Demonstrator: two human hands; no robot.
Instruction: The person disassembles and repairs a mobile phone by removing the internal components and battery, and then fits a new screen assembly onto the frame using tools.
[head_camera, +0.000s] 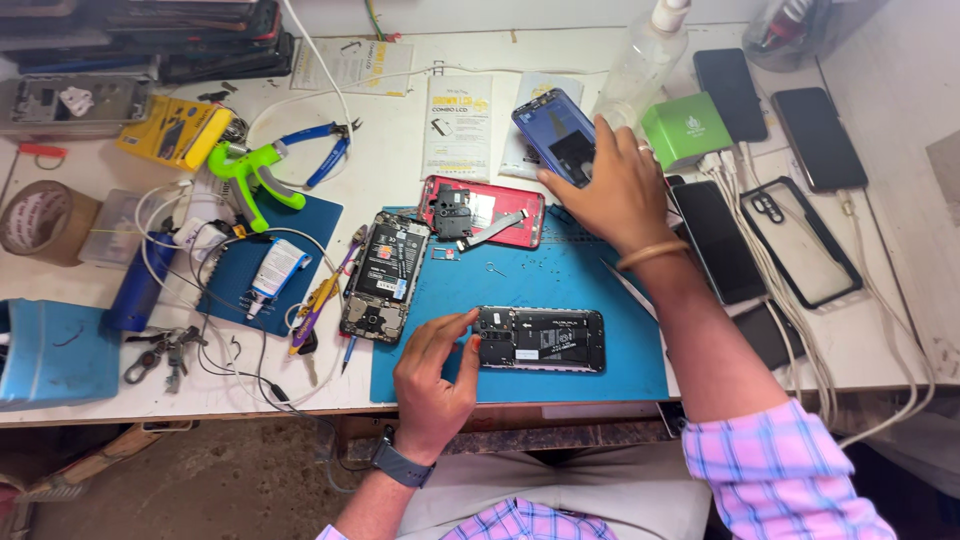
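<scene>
Two bare hands are over a blue work mat (560, 300) on a white table (400, 150). The left hand (432, 372) has its fingers spread a little, and its thumb and first finger pinch the left end of an opened black phone (540, 339). That phone lies flat near the front edge of the mat, with its back cover off and its inner parts showing. The right hand (610, 195) reaches far to the back of the table. Its fingers are loosely open and rest on a blue phone back cover (553, 133), which sits tilted just past the back edge of the mat. I cannot tell if the hand grips the cover or only touches it.

A red phone frame (480, 212) lies at the back of the mat, just beside the right hand. Another opened phone (385, 275) lies at the left edge of the mat. A green box (685, 128) and a clear plastic bottle (645, 60) stand close behind the right hand. Several dark phones (815, 135) and white cables (780, 290) lie on the right. On the left are blue pliers (320, 150), a roll of brown tape (40, 222), a small glue tube (275, 270) and tangled wires. The floor under the table is bare and dusty.
</scene>
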